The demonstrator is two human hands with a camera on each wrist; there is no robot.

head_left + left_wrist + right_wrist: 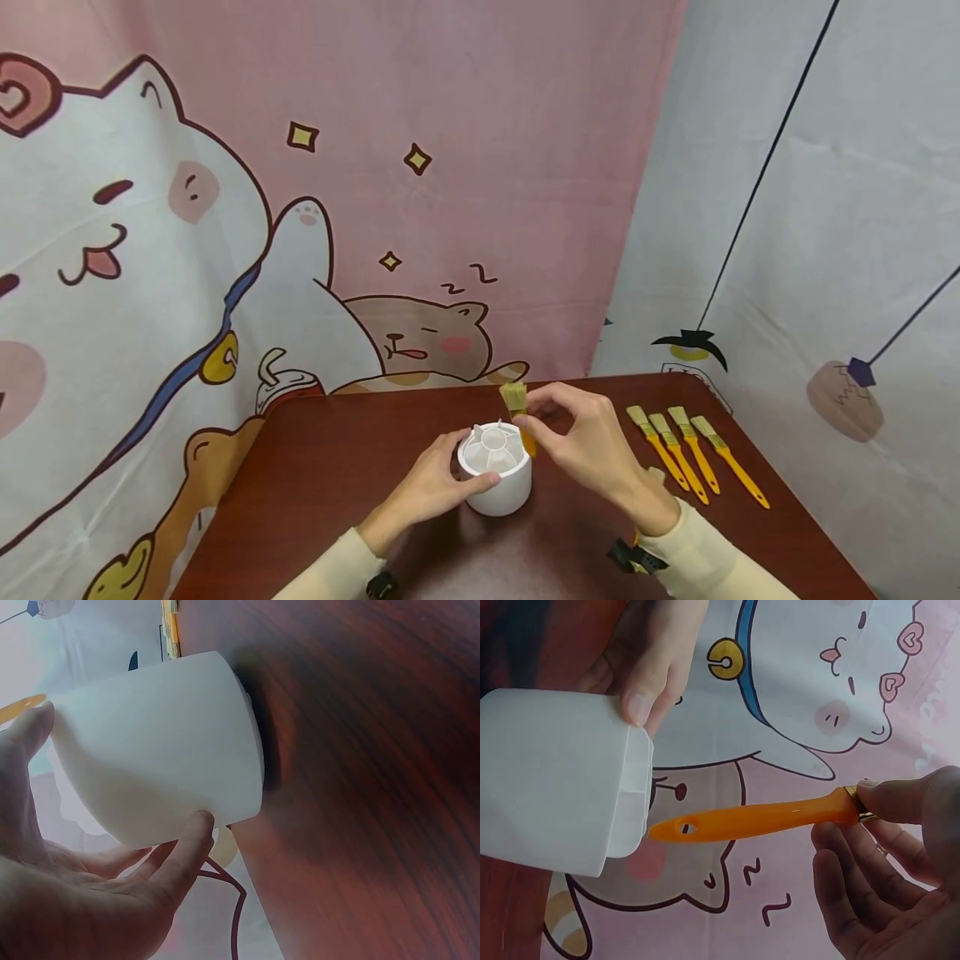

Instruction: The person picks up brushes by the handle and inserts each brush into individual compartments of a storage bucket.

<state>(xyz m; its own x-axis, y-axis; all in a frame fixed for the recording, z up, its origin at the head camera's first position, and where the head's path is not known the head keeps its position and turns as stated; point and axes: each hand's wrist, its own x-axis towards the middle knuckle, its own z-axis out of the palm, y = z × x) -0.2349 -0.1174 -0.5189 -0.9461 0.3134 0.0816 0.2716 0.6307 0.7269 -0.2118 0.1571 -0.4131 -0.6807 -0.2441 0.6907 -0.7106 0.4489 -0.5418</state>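
A round white holder [501,498] with a divided, spoked top stands on the table. My left hand [429,486] grips it, thumb near the front rim and fingers round the far side. In the left wrist view the fingertips press the smooth wall of the white holder [161,750]. My right hand [588,437] pinches a paintbrush by its metal collar, bristles [513,395] upward, over the holder's right side. The right wrist view shows the orange handle [761,819] pointing at the holder, its holed tip close to the divided top.
Several more orange-handled paintbrushes [693,454] lie side by side on the right of the dark red-brown table [337,450]. Another brush [657,475] is mostly hidden behind my right wrist. A printed cloth [525,208] hangs behind the table.
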